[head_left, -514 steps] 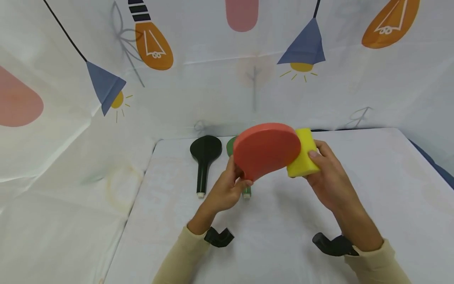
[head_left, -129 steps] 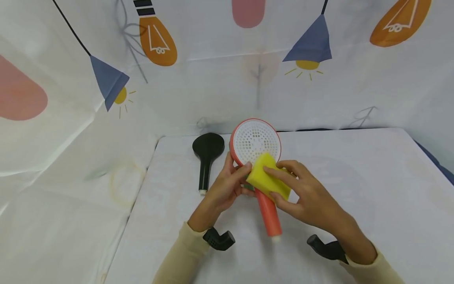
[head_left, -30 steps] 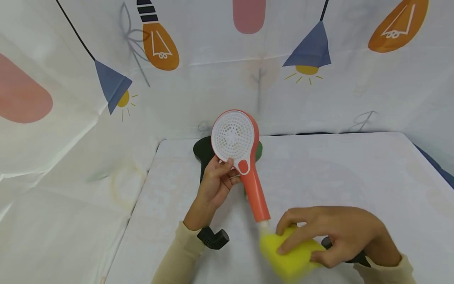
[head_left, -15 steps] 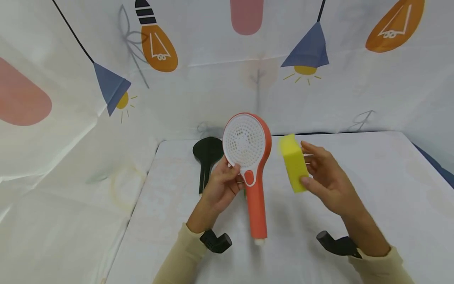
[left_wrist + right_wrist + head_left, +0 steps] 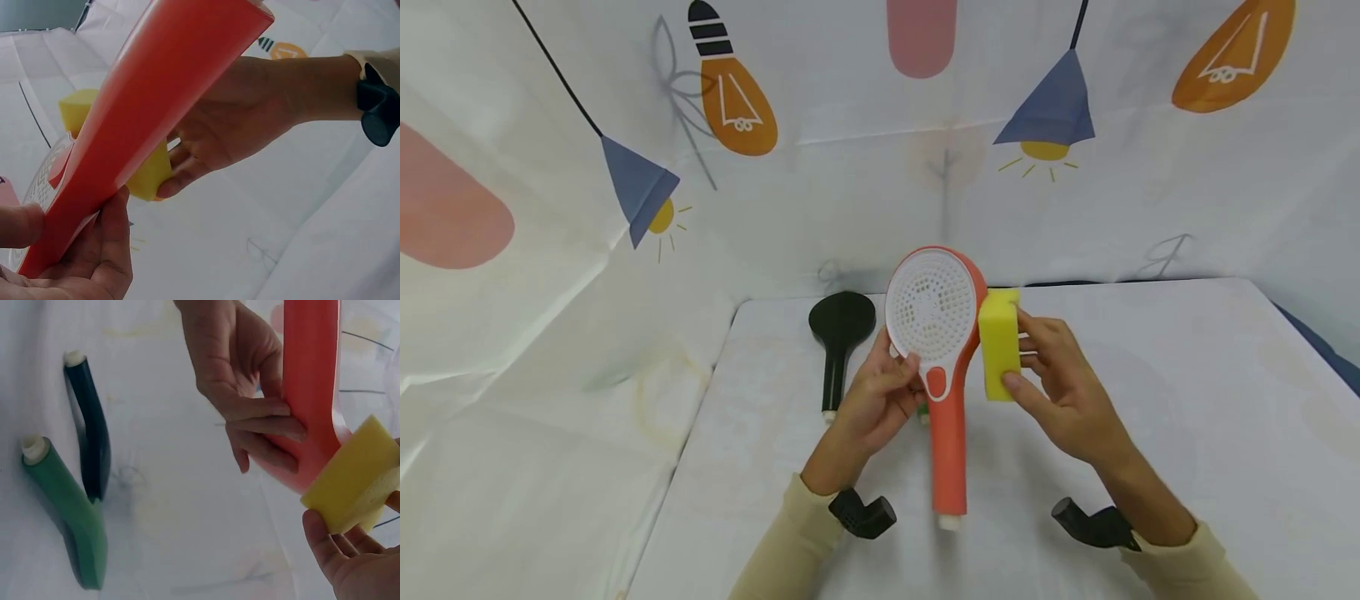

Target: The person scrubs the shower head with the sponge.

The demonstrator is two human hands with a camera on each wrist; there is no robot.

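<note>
A red-orange shower head (image 5: 949, 450) with a white perforated face is held up over the table, its handle pointing down toward me. My left hand (image 5: 872, 404) grips it around the lower edge of its head, thumb on the front and fingers behind. In my right hand (image 5: 1067, 392) a yellow sponge (image 5: 1000, 346) is pinched between thumb and fingers, right at the right edge of the shower head. The right wrist view shows the sponge (image 5: 356, 475) against the side of the red shower head (image 5: 312, 356), with left fingers spread over its back.
A dark green, almost black shower head (image 5: 842, 321) lies at the back left of the white table (image 5: 760, 467). Beside it a green shower head (image 5: 69, 506) is mostly hidden in the head view. A white printed cloth (image 5: 850, 192) hangs behind the table.
Over the last second the sponge has gone from the handle's lower end up to the right edge of the head. The left hand has shifted the shower head slightly right and turned its handle more upright.
</note>
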